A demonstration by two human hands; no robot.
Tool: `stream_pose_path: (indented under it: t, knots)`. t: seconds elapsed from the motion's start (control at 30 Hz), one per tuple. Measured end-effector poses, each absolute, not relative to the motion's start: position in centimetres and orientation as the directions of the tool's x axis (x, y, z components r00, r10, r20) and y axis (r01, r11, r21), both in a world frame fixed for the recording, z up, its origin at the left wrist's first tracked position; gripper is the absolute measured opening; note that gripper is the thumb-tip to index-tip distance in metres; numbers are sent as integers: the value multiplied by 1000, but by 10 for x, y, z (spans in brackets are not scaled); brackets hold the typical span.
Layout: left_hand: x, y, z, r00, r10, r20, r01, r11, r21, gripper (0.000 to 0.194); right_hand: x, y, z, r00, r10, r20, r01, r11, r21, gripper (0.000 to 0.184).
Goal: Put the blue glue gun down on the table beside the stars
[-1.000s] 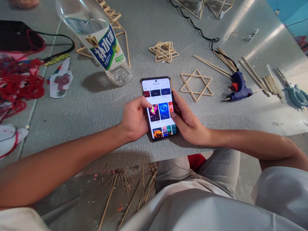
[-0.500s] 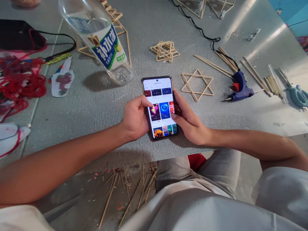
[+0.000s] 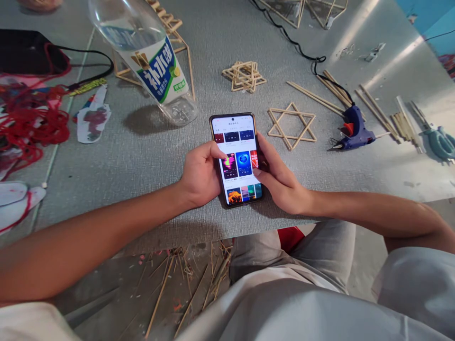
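Observation:
A smartphone (image 3: 236, 142) with a lit screen of coloured tiles lies near the front edge of the grey table (image 3: 149, 156). My left hand (image 3: 199, 175) grips its left side, thumb resting on the screen. My right hand (image 3: 279, 180) curls around its right side, thumb on the screen's right edge. Just beyond the phone a flat star of wooden sticks (image 3: 291, 125) lies on the table, and a thicker stacked stick star (image 3: 244, 76) sits further back.
A clear plastic bottle (image 3: 149, 61) with a blue and green label stands at the back left over a stick frame. A blue glue gun (image 3: 351, 130) with a black cord, loose sticks (image 3: 377, 111) and teal scissors (image 3: 441, 141) are on the right. Red string (image 3: 31, 123) lies at the left.
The view has shifted slightly; both hands stay on the phone, and the right thumb has moved a little on the screen.

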State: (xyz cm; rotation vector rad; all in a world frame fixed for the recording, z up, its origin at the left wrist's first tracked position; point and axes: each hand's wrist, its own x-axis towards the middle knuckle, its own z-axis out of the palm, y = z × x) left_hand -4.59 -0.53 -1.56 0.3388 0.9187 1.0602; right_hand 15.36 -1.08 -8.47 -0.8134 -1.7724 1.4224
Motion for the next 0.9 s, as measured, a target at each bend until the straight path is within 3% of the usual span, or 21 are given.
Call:
stream_pose_path:
  t: [0.6, 0.9]
  knots:
    - [-49, -7, -25, 194, 845, -498, -530, 517, 672, 42, 151, -11, -78, -540, 834, 111, 50, 163, -985, 84]
    - [-47, -6, -24, 191, 851, -489, -556, 504, 661, 53, 151, -11, -81, -542, 834, 105, 62, 165, -984, 86]
